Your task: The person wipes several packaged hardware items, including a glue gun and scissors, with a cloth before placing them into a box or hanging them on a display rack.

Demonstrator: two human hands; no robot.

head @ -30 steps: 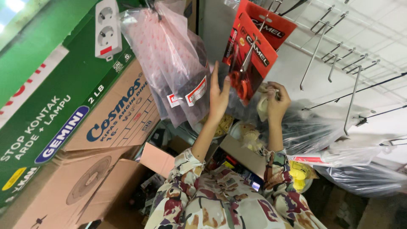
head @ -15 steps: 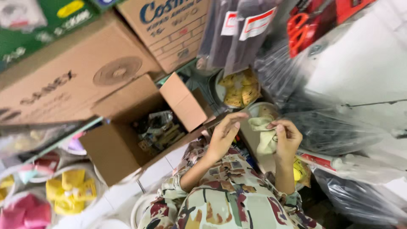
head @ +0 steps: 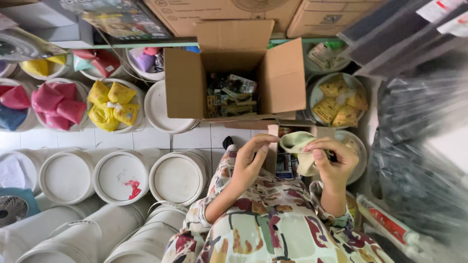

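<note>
We hold a pale yellow-green cloth (head: 298, 146) up in front of our chest, between our two hands. Our right hand (head: 334, 163) is clamped on it: the thumb and fingers pinch the right side of the cloth, and the loose fabric bulges leftward from that pinch and hangs a little below it. Our left hand (head: 251, 158) stands just beside the cloth's left edge, fingers curled and slightly apart; whether the fingertips actually touch the fabric we cannot tell. So the cloth lies to the left of the right grip and to the right of the left hand, its longer run roughly across from hand to hand, and the right hand is the nearer, being already on it. Beyond the grip, away from us, an open cardboard box (head: 187, 83) stands with small packets inside. Left of the hands, lidded white buckets (head: 119, 176) stand in rows. Behind the cloth a smaller carton (head: 285, 163) shows.
</note>
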